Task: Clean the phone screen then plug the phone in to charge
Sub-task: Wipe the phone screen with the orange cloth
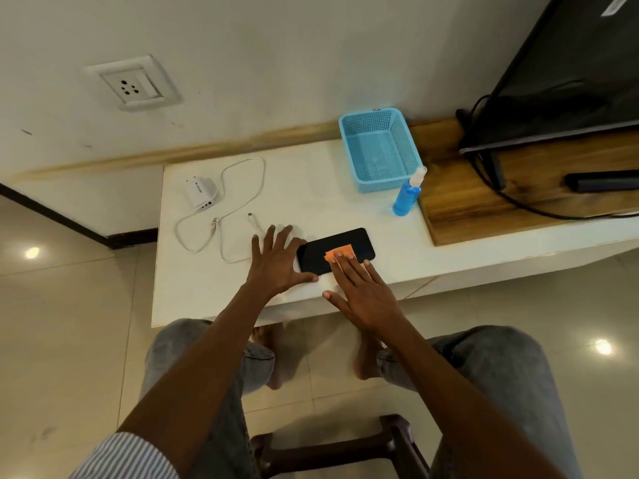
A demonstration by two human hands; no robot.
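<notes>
Cloth (340,254) mostly hidden under flat right hand (363,292) on phone (321,250); spread left hand (276,261) steadies it.

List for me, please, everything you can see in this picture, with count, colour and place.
phone: one, black, flat near table's front edge
cloth: one, orange, on phone screen
charger: one, white, table's left
cable: one, white, looped beside charger
basket: one, blue, table's back
spray bottle: one, blue, beside basket
socket: one, white, wall
table: one, white
left hand: steadies phone's left end
right hand: fingers press cloth
</notes>
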